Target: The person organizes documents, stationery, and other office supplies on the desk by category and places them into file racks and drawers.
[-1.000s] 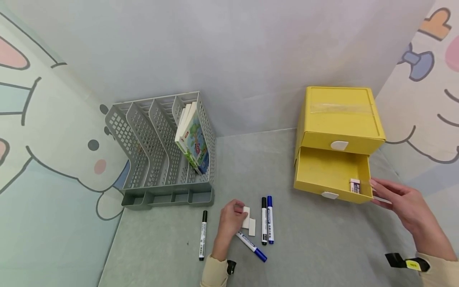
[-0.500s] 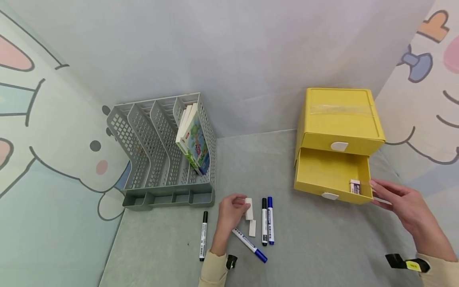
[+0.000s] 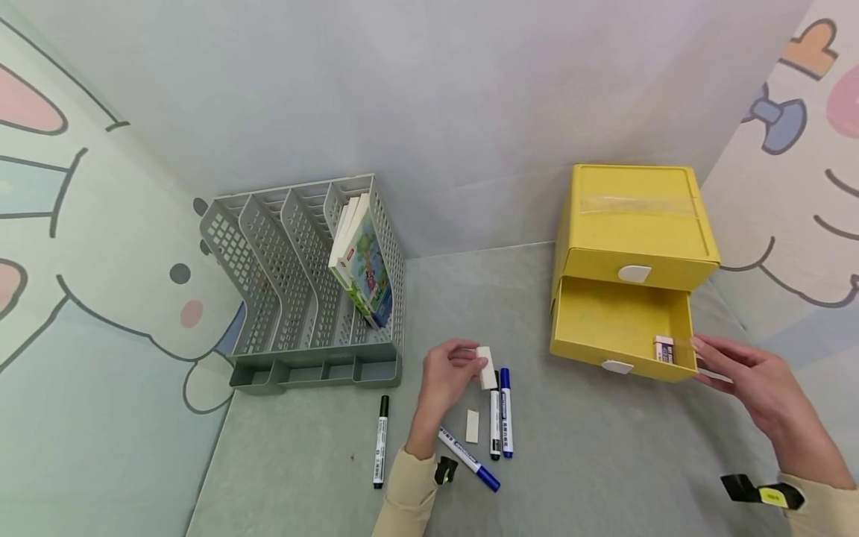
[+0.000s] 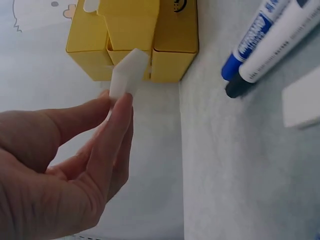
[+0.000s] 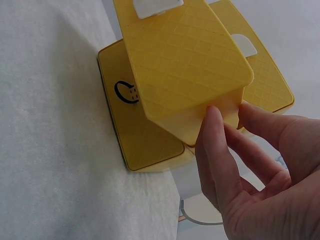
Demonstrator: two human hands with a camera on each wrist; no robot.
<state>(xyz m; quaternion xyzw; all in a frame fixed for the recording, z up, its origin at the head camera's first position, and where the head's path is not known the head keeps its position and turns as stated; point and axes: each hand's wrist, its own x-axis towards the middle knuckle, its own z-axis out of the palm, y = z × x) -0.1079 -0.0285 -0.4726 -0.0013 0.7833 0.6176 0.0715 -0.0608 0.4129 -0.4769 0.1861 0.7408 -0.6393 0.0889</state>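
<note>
My left hand pinches a white eraser between thumb and fingertips, above the table near the markers. In the left wrist view the eraser points up toward the yellow drawer box. A second, smaller white eraser lies on the table. My right hand holds the right side wall of the pulled-out yellow drawer. In the right wrist view the thumb lies at that wall's top edge, with fingers against its outer side. An eraser in a printed sleeve sits inside the drawer's front right corner.
A black marker and a blue one lie side by side. Another blue marker lies slantwise under the left wrist, and a black one further left. A grey rack holds books at back left.
My left hand has lifted the larger eraser off the table and carried it forward and right, away from the smaller one. My right hand and the drawer have stayed put.
</note>
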